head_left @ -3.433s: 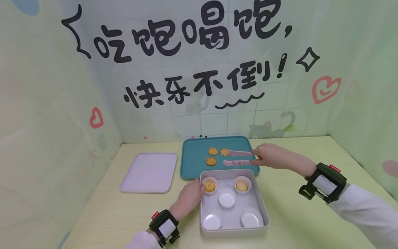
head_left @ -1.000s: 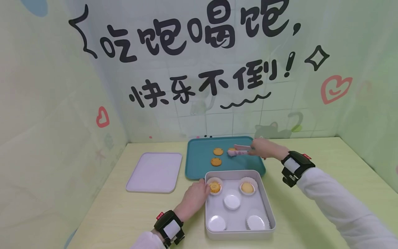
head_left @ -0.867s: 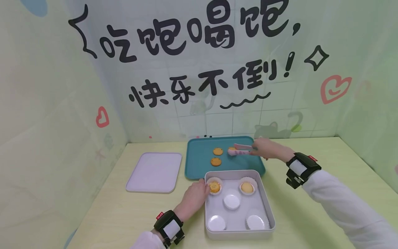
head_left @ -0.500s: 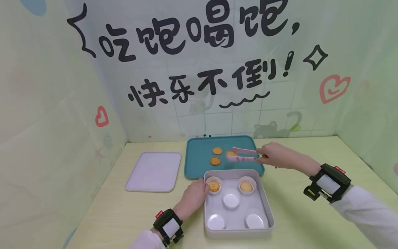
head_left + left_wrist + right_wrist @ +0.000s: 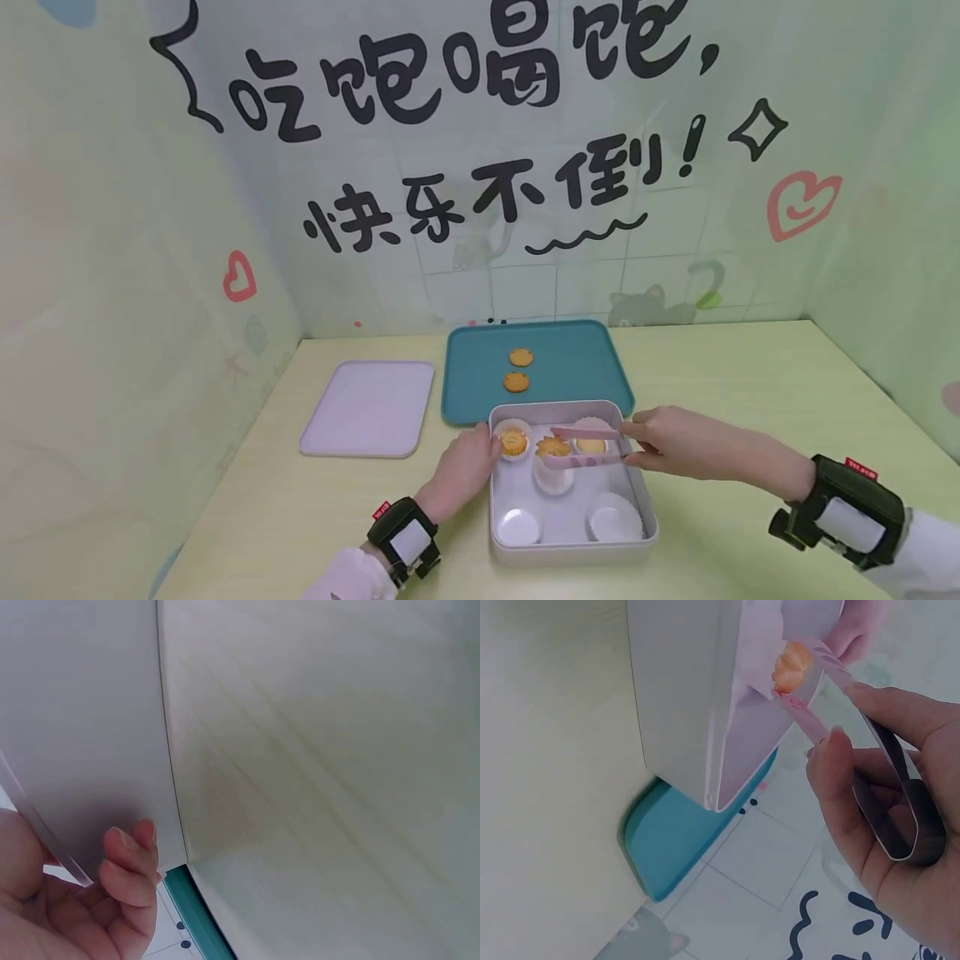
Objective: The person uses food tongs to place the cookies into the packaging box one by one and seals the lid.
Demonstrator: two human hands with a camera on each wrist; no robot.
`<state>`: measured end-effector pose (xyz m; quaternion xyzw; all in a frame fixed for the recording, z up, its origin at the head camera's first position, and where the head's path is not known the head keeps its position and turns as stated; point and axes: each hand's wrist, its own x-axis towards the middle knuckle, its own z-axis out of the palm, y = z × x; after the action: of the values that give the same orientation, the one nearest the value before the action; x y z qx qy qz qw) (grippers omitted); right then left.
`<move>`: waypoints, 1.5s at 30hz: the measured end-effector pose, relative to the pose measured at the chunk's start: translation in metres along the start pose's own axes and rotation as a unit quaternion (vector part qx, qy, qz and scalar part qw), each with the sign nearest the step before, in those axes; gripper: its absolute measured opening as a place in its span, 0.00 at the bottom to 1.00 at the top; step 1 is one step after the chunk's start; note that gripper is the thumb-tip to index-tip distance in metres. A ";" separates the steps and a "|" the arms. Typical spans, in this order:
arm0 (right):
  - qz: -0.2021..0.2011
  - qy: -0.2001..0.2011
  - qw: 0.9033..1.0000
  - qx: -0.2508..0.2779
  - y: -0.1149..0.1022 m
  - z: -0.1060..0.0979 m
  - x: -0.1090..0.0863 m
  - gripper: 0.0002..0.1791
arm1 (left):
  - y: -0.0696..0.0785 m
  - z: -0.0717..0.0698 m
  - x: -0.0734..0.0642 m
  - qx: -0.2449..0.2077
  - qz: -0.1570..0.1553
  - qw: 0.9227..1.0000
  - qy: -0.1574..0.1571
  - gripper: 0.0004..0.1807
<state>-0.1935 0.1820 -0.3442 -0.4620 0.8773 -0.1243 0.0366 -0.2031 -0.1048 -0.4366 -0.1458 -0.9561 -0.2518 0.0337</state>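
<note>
My right hand point(image 5: 678, 442) holds pink-tipped tongs point(image 5: 588, 460), whose dark bent end sits in the palm in the right wrist view. The tong tips pinch a flower-shaped cookie point(image 5: 552, 447) just over the middle paper cup point(image 5: 553, 479) in a white square box point(image 5: 573, 553). With thumb at the rim and curled fingers on the outside wall, my left hand point(image 5: 463, 460) grips the box's left side near its back corner. Back in the box, a cookie point(image 5: 513, 442) fills the left cup and a pale round cookie point(image 5: 591, 446) the right one, partly behind the tongs.
Two front cups, the left one point(image 5: 519, 527) and the right one point(image 5: 615, 518), hold nothing. Behind the box lies a teal tray point(image 5: 577, 358) with two round cookies point(image 5: 517, 382). A lilac tray point(image 5: 367, 408) lies to the left. Printed curtains point(image 5: 480, 275) enclose the table.
The tongs have taken hold of the flower-shaped cookie on the teal tray, lifted it and brought it forward over the box. My left hand has stayed at the box's side.
</note>
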 end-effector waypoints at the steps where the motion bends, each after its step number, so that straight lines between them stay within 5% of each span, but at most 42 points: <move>1: 0.000 -0.005 1.000 0.000 -0.001 0.002 0.000 0.07 | 0.000 0.000 0.000 -0.003 0.000 1.000 0.000 0.10; 24: 0.044 -0.055 0.997 -0.037 -0.009 0.012 0.013 0.10 | -0.001 0.001 0.002 -0.009 -0.013 1.000 -0.009 0.11; 34: 0.029 -0.013 0.999 0.009 -0.004 -0.014 0.011 0.09 | 0.001 -0.002 0.000 -0.012 -0.011 1.000 -0.012 0.11; 45: 0.050 0.017 0.999 0.013 0.035 -0.031 0.058 0.18 | 0.001 -0.002 0.000 -0.003 -0.006 1.000 -0.012 0.10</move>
<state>-0.2598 0.1588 -0.3205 -0.4145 0.8984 -0.1411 0.0339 -0.2031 -0.1054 -0.4343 -0.1430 -0.9566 -0.2530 0.0198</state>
